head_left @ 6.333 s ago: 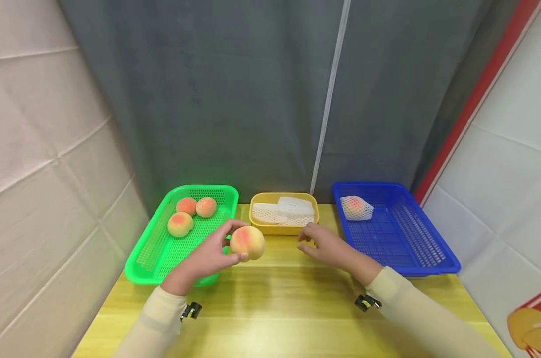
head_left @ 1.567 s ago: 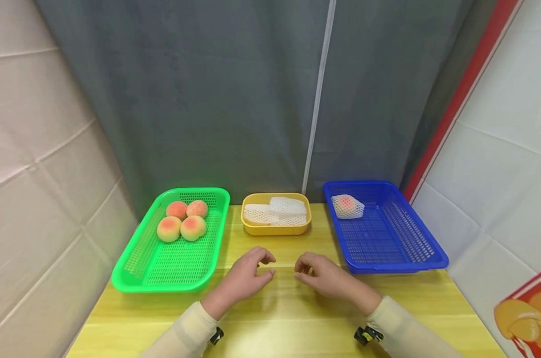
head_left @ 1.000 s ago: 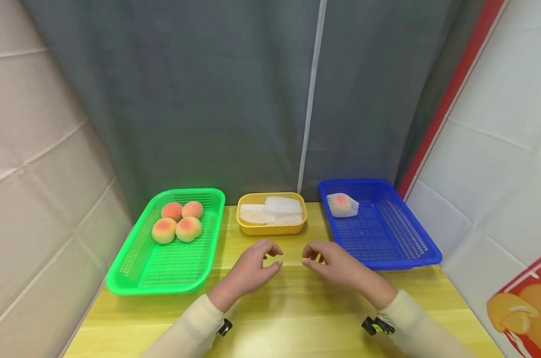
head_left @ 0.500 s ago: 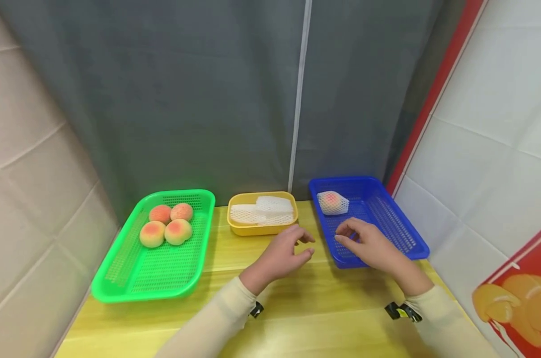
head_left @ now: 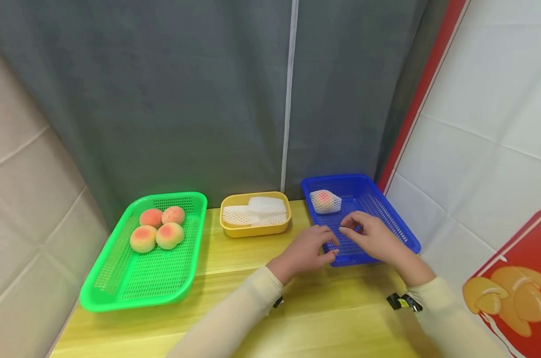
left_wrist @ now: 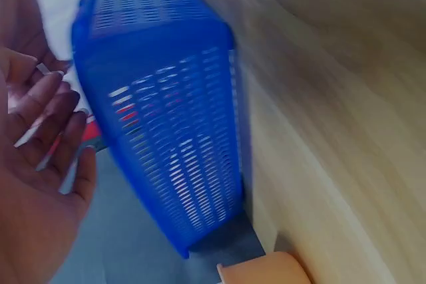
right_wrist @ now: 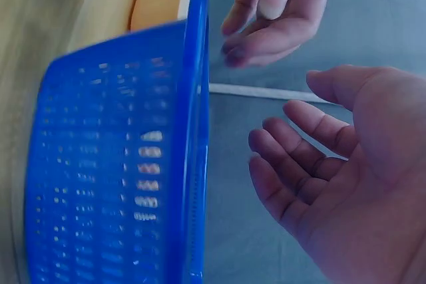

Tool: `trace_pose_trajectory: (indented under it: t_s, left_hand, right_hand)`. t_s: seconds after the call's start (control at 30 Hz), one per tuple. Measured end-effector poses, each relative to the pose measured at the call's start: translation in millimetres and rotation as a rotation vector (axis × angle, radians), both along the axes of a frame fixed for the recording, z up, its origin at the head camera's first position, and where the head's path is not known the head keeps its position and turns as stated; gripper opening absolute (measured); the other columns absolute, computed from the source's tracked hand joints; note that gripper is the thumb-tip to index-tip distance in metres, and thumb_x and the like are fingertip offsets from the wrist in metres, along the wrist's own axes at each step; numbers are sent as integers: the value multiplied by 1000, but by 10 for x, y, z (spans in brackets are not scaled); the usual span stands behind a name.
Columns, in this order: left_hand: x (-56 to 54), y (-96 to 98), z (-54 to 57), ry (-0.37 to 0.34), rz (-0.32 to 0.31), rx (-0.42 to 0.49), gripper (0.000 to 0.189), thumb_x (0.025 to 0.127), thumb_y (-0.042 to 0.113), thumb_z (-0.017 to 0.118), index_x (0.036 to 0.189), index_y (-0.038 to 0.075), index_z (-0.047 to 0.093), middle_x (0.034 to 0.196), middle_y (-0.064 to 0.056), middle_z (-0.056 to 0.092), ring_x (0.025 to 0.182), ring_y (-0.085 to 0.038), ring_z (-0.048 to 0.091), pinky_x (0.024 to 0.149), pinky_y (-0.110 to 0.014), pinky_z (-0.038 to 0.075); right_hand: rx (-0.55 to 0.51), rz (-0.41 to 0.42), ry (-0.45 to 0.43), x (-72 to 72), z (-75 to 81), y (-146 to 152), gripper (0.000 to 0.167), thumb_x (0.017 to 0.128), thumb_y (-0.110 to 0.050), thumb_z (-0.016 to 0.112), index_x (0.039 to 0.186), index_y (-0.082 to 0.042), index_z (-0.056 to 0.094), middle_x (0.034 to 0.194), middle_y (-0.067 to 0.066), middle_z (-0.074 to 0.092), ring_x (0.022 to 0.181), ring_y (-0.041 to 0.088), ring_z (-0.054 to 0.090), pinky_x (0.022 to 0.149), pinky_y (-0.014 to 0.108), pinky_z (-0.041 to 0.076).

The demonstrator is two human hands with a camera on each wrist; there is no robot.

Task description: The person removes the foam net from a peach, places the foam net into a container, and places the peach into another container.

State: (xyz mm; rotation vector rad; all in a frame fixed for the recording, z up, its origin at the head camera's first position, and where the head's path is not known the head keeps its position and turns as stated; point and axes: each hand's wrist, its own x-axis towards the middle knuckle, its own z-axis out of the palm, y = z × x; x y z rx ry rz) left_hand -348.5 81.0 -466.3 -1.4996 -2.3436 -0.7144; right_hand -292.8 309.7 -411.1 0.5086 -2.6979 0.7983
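My left hand (head_left: 307, 252) hovers at the near left edge of the blue basket (head_left: 397, 231), its fingers loosely bent around nothing. Close to it on the right, my right hand (head_left: 374, 237) is over the same basket, also holding nothing. Inside the blue basket, at the far left, lies one peach (head_left: 325, 201) wrapped in a white foam net. In the right wrist view the fingers of both hands face each other above the basket rim (right_wrist: 193, 104). The left wrist view shows the basket's slotted side (left_wrist: 170, 124) beside the left fingers.
Several bare peaches (head_left: 170, 235) sit grouped in the green basket (head_left: 194, 263) on the left. A yellow tray (head_left: 257, 230) with white foam nets (head_left: 267, 205) stands between the baskets. Behind the wooden table (head_left: 252, 268) hangs a grey curtain (head_left: 163, 99); a white wall (head_left: 480, 129) borders the right.
The peach once held in my left hand now rests in the green basket. Both hands, empty, have since moved right to the blue basket. The head view has turned right.
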Motion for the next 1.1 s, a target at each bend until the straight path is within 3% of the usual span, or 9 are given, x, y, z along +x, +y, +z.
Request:
trace_pose_trajectory:
  t_s: [0.23,0.43,0.57,0.87,1.0,1.1]
  left_hand:
    - [-102,302,-69,127,18,-140,34,113,40,56,130,18,76,128,5,72,112,-12,56,104,-33,48]
    - [-168,446,-175,158,38,-211,43,114,46,47,138,21,73,133,9,69,123,-13,59,107,-36,47]
    - [-184,492,-231,177,67,-246,46,115,49,41,137,25,74,134,11,70,127,-12,60,109,-37,46]
    - [-161,510,-239,236,100,-263,43,115,48,41,126,30,78,124,14,73,117,-11,58,102,-34,46]
    - [-154,512,-244,248,103,-264,44,115,49,41,123,30,79,120,14,73,114,-11,59,99,-32,46]
    - [-146,503,-246,257,108,-260,42,114,48,42,121,30,80,116,14,74,111,-11,61,97,-32,46]
  right_hand:
    - [4,-20,-19,-117,64,100,9,109,-22,73,111,-13,75,101,-3,73,95,17,69,84,39,59]
    - [25,-13,-34,-293,154,134,9,108,-21,74,110,-11,73,100,-1,73,95,19,69,87,43,59]
    - [47,-22,-42,-403,199,161,11,109,-23,73,111,-12,74,102,0,74,97,20,69,89,46,58]
    - [110,-16,-39,-637,269,202,11,108,-23,74,108,-11,73,101,2,73,96,23,67,87,48,56]
    - [145,8,-42,-812,283,185,13,106,-17,76,110,-5,72,102,8,73,96,28,68,89,53,57]
    - [192,16,-49,-1013,262,155,25,104,-15,77,119,3,70,110,17,72,103,36,68,95,58,56]
